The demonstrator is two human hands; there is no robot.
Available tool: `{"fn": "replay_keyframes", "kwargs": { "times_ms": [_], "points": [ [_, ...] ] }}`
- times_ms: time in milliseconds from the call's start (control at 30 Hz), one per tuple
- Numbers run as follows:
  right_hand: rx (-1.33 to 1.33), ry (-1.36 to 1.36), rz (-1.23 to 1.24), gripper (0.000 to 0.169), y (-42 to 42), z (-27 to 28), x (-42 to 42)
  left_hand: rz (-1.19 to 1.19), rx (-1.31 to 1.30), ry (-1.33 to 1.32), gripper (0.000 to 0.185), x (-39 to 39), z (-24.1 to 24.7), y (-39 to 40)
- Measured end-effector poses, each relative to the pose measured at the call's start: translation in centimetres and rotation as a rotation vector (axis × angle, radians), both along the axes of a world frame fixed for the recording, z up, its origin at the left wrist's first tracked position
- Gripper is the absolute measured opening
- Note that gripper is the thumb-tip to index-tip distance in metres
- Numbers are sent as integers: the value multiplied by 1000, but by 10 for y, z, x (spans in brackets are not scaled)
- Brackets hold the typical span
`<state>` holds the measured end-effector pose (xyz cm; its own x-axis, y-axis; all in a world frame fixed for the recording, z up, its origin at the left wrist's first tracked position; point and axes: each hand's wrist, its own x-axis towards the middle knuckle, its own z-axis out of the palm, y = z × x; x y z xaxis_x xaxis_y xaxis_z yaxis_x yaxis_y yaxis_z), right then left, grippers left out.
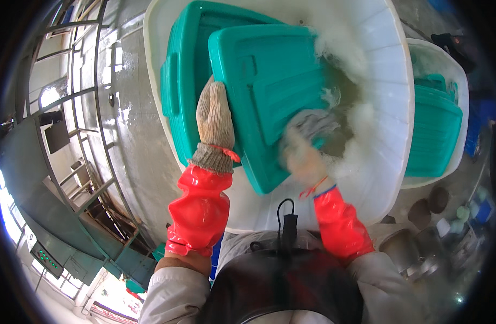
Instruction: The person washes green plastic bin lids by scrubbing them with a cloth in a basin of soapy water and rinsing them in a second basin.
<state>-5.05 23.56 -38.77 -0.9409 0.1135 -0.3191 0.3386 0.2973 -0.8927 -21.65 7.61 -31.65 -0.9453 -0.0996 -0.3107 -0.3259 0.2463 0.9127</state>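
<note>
A green plastic lid [288, 77] stands tilted in a large white tub [385, 121] of foamy water. My left hand [215, 115], in a knitted glove with a red plastic sleeve below it, grips the lid's left edge. On the lid's lower right part my right hand [304, 156], blurred and with a red sleeve, presses a wet grey cloth [312, 123]. Behind the lid, at the tub's left side, leans another green plastic piece [177, 85], partly hidden; whether it is a lid or a box I cannot tell.
A smaller white tub [464, 121] with green plastic pieces [434, 129] and water stands at the right. Several metal pots [399, 247] sit on the floor at the lower right. A metal frame rack [97, 73] stands at the left, beyond wet floor [130, 93].
</note>
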Motion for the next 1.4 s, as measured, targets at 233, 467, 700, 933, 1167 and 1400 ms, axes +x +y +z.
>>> {"fn": "replay_keyframes", "kwargs": {
  "times_ms": [233, 467, 700, 933, 1167, 1400],
  "points": [
    [489, -93, 561, 31, -23, 53, -2, -122, -58, 36, 56, -12, 15, 12],
    [480, -65, 573, 26, -9, 51, -7, -50, 78, 13, 55, -18, 10, 12],
    [532, -11, 547, 33, -16, 40, 5, -94, -41, 15, 58, -15, 5, 6],
    [31, 151, 110, 23, 43, 64, -68, -49, 61, -33, 61, -17, 13, 13],
    [700, 402, 459, 26, 24, 64, -191, -22, -120, 2, 62, -16, 7, 13],
    [905, 338, 596, 42, 38, 67, -190, -16, -119, 27, 61, -14, 10, 16]
  ]
}}
